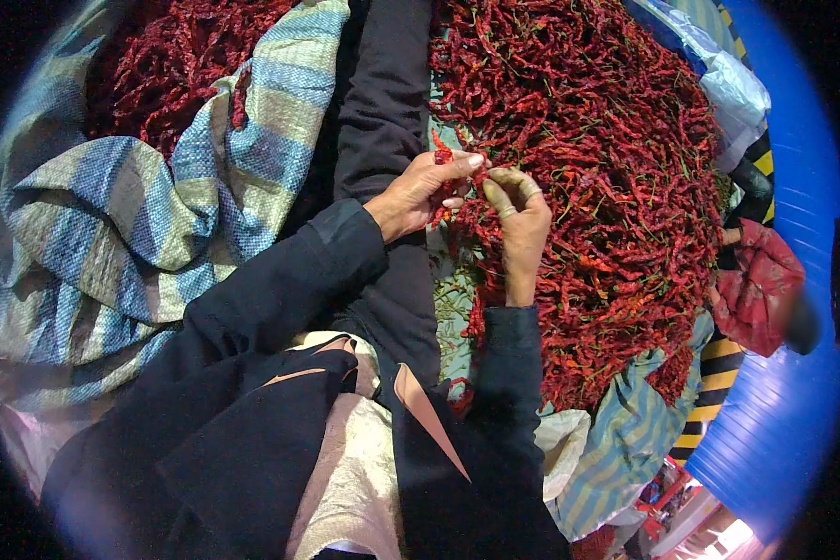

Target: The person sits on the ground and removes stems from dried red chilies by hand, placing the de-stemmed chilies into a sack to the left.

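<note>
My left hand (pixel 427 187) is closed around several dried red chili peppers (pixel 442 150), one sticking up past the thumb. Close to its right, my right hand (pixel 521 210) has thumb and forefinger pinched near a chili at the left fingertips; the tips wear pale coverings. Whether the right fingers grip that chili or its stem cannot be told. Under and beyond both hands spreads a large heap of dried red chilies (pixel 623 175), many with green or tan stems. Loose stems (pixel 453 308) lie on a pale green sheet beside my dark trouser leg.
At left, a blue-and-cream striped woven sack (pixel 112 238) stands open with red chilies (pixel 175 70) inside. Another person in a red top (pixel 756 287) sits at the heap's right edge. A striped sack (pixel 616 434) lies lower right, near a yellow-black striped border (pixel 717 367) and a blue surface (pixel 763 434).
</note>
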A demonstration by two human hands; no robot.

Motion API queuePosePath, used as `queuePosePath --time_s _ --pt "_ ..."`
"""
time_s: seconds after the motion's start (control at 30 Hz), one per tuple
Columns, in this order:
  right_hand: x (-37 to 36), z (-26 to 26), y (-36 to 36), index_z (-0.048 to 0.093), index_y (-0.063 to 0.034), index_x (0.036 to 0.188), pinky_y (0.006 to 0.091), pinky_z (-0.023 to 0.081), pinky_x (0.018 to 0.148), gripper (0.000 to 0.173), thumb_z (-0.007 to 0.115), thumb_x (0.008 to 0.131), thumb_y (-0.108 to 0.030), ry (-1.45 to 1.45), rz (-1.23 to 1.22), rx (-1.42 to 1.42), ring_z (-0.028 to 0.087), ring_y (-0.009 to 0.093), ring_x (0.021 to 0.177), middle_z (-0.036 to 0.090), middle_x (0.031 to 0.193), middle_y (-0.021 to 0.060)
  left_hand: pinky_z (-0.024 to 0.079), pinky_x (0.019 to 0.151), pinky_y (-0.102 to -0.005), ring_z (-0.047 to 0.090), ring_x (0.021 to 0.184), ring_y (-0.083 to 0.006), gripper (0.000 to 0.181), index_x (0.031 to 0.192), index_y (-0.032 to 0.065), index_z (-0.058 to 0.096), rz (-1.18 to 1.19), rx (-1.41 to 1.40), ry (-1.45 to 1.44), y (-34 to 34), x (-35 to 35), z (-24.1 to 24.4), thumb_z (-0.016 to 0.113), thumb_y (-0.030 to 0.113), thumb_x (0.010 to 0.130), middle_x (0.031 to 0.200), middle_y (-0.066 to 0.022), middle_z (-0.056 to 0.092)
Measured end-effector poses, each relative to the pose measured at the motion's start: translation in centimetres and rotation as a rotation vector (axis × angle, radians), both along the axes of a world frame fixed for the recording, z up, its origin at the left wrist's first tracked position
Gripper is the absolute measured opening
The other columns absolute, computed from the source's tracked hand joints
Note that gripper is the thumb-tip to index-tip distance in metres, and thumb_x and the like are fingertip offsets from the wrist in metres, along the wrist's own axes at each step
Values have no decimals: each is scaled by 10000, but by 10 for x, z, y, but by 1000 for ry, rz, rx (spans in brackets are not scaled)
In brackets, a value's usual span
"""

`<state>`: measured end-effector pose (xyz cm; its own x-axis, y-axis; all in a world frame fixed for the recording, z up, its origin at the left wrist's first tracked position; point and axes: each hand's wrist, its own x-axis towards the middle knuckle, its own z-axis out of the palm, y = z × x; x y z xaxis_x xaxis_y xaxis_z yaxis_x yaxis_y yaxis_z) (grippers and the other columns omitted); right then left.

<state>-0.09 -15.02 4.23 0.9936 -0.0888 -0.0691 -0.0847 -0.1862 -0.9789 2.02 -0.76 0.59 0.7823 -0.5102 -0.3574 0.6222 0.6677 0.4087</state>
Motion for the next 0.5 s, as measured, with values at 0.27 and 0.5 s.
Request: queuePosePath --time_s 0.27,0.5 --pt "-10 7 8 572 -28 885 243 433 614 79 571 815 -63 -217 -99 -200 520 109 673 593 810 29 374 486 -199 530 721 -87 187 982 11 549 72 -48 -74 1 0 -11 569 114 827 878 -37 586" --pt "14 -24 -23 560 -3 937 184 382 561 133 494 865 -92 151 -248 -19 490 64 637 579 746 21 440 589 -244 541 726 -119 224 1030 8 520 103 -187 57 2 2 -7 528 118 835 824 -42 571"
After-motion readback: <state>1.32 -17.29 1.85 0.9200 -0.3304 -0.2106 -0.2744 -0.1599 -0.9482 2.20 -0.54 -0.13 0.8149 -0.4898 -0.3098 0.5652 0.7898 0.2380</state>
